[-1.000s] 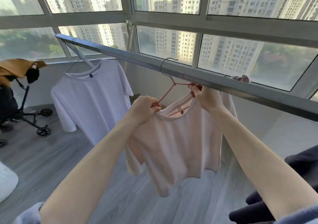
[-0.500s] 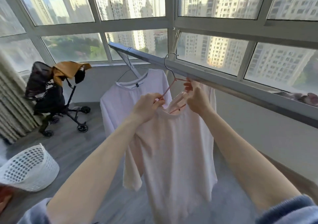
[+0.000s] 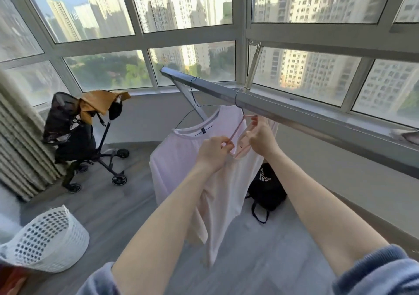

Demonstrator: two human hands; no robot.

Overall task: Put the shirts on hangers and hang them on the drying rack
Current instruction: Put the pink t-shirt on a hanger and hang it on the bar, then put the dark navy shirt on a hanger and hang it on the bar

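pink shirt [image 3: 229, 195] hangs on a pink hanger [image 3: 239, 128] hooked over the drying rack bar [image 3: 283, 113], just beside a white shirt [image 3: 176, 156]. we pinch the collar with our left hand [image 3: 213, 153] and grip the hanger with our right hand [image 3: 260, 139]. open floor lies below; a black bag [image 3: 267, 188] sits partly hidden behind the shirt, a laundry basket [image 3: 47, 242] left.

The pink hanger [image 3: 240, 125], previously held just below the rack bar [image 3: 283, 111], now has its hook over the bar. The pale pink shirt [image 3: 229, 192] now hangs close beside the white shirt [image 3: 176, 156]. The left hand [image 3: 214, 154] and right hand [image 3: 261, 139] sit closer together at the collar. A black bag [image 3: 266, 188] now shows behind the shirt.
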